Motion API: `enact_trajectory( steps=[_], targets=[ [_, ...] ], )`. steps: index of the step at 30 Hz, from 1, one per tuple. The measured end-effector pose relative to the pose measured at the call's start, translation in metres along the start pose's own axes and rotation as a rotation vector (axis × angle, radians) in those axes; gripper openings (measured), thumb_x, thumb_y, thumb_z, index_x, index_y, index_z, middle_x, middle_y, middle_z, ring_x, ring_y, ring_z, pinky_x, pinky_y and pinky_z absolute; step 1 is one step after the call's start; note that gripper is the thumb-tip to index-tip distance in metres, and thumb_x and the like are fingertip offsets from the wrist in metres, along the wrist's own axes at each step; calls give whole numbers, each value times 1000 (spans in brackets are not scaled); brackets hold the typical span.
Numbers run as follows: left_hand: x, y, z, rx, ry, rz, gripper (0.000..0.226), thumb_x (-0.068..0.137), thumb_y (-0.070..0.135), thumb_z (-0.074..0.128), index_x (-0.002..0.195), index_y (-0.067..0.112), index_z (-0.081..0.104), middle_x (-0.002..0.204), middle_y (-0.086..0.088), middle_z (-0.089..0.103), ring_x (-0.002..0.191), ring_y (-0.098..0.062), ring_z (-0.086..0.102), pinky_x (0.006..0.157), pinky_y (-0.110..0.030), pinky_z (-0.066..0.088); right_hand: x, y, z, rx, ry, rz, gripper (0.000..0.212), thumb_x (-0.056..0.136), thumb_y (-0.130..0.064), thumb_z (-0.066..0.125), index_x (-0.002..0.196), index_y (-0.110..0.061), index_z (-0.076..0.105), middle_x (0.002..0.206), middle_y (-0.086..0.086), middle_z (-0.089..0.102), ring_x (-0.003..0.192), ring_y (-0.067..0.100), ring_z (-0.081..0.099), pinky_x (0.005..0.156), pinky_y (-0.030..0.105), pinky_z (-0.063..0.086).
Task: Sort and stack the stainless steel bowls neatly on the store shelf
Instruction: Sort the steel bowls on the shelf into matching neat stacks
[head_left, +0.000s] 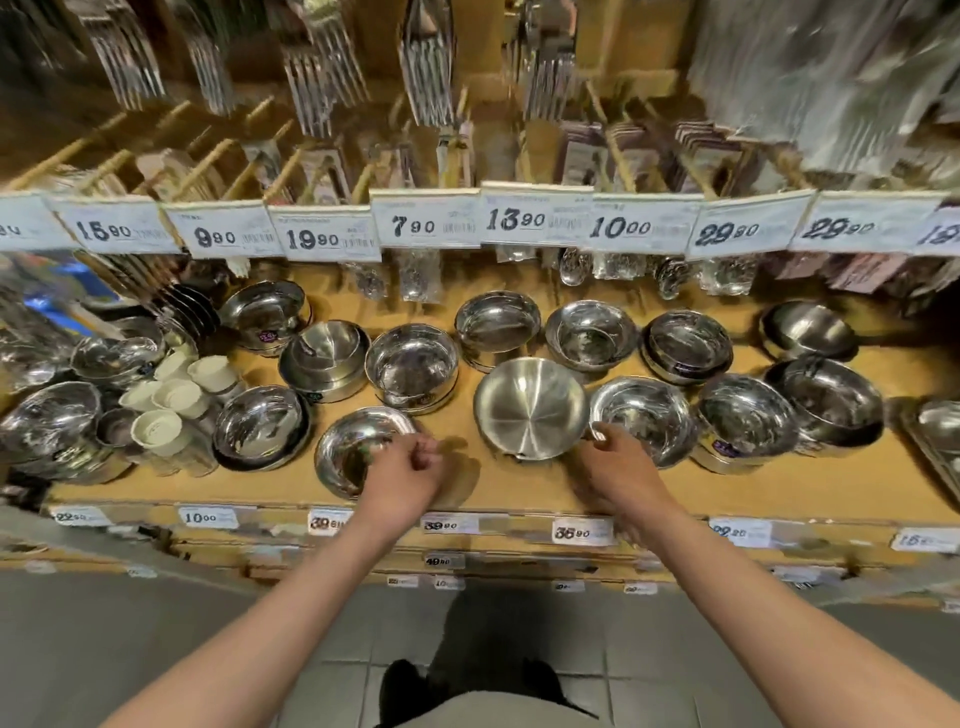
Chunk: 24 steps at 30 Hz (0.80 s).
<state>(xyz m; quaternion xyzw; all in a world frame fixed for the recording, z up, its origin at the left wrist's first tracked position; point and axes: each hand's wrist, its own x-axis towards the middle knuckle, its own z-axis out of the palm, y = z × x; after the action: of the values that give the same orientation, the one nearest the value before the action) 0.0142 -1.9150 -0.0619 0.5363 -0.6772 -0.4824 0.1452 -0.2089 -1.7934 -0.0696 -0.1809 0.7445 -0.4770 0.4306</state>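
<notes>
Bowl (353, 447) rim pinched by left hand (402, 475); right hand (618, 467) grips blurred second bowl (644, 426).

a shop: printed price tags (424, 225) line the shelf (519, 486) edges, with steel bowls (413, 364) laid out and packaged cutlery (428, 62) hanging above.

White price tags hang in a row on the upper rail (467, 218). From left to right they read 15.90 (106, 229), 9.90 (215, 237), 19.90 (313, 240), 7.90 (414, 226), 13.90 (516, 220), 10.00 (620, 227), 29.90 (727, 233) and 29.90 (837, 228) again. Small tags stick on the front edge of the bowl shelf (675, 493). One reads 10.00 (201, 517), one 39.90 (441, 526) and one 35.90 (572, 532). The other small tags are too blurry to read.
</notes>
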Motion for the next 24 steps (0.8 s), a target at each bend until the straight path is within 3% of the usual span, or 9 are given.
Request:
enact_trajectory(
  steps=[4,7,9,11,13,15,19,24],
  targets=[
    [-7,-9,8,-71,32,-86,9,93,13,67,98,20,64,98,-6,72,101,-33,69,94,-49,56,19,-1,4,-111,62,-30,15,95,-23,67,100,-12,59,89,4,66,55,-1,66,40,10,43],
    [-14,-18,4,-95,67,-111,13,93,9,65,96,22,65,90,0,68,94,-30,69,93,-54,57,34,-4,8,-203,95,-5,20,93,-20,70,82,-18,53,86,4,64,51,2,62,35,8,37],
    [-15,-21,0,-114,79,-118,15,94,5,62,97,19,66,86,1,66,85,-25,66,91,-55,58,40,-7,10,-289,119,2,18,92,-18,71,88,-18,53,87,4,65,48,3,61,33,7,35],
    [-13,-21,-3,-106,85,-126,16,94,4,61,98,18,66,88,1,66,82,-22,65,89,-54,59,43,-11,12,-305,126,6,13,90,-13,70,98,-13,61,92,9,69,50,8,69,42,15,49],
    [-9,-18,-3,-101,86,-127,16,94,4,61,98,19,66,92,1,66,84,-21,66,90,-52,59,42,-15,13,-296,135,25,20,89,-9,70,109,-7,67,98,13,72,73,24,75,65,35,63],
    [-5,-14,0,-95,81,-112,17,95,4,60,97,20,66,93,2,67,90,-21,66,90,-42,59,40,-19,14,-340,159,21,27,88,-9,69,115,-6,68,103,15,73,87,33,74,77,45,63],
    [1,-6,11,-81,18,-84,16,96,3,58,94,16,67,88,2,67,80,-15,61,72,-26,51,39,-26,20,-482,169,13,34,88,-15,67,120,-3,64,107,16,70,95,34,68,67,32,50],
    [9,-1,19,-64,-24,-85,17,95,1,57,98,14,69,92,0,68,80,-13,61,72,-25,53,39,-28,28,-472,134,53,52,89,-17,73,129,7,52,123,21,65,112,38,65,82,36,53]
  ],
)
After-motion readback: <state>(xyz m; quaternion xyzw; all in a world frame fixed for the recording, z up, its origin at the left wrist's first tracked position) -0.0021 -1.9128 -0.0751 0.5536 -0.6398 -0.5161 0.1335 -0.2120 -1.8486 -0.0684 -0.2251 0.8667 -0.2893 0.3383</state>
